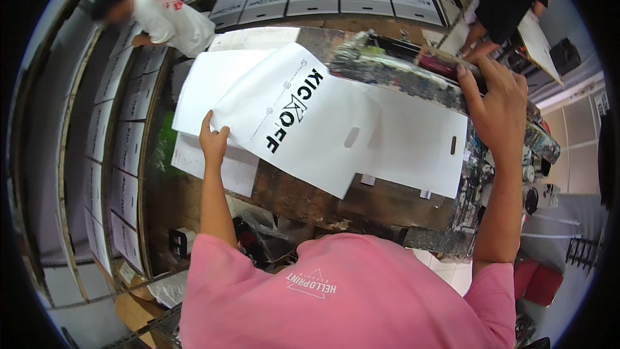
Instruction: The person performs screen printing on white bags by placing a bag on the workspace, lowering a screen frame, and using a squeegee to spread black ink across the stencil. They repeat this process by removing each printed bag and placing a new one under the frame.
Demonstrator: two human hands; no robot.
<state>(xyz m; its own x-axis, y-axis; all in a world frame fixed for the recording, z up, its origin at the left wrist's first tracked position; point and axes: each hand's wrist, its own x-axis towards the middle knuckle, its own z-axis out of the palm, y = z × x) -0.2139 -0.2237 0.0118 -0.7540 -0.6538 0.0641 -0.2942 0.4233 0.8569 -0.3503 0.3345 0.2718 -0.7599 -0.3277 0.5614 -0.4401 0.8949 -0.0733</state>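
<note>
The left hand (pixel 215 141) pinches the left margin of a white printed sheet (pixel 329 136) between thumb and finger; the sheet, bearing black lettering, rises and bends rightward from this grip. The right hand (pixel 496 103) lies over an ink-stained frame (pixel 394 70), its closure indeterminable. Right of the pinch, beyond the printed sheet, a slotted white sheet (pixel 420 132) lies flat; just beyond the pinch, further white sheets (pixel 201 84).
</note>
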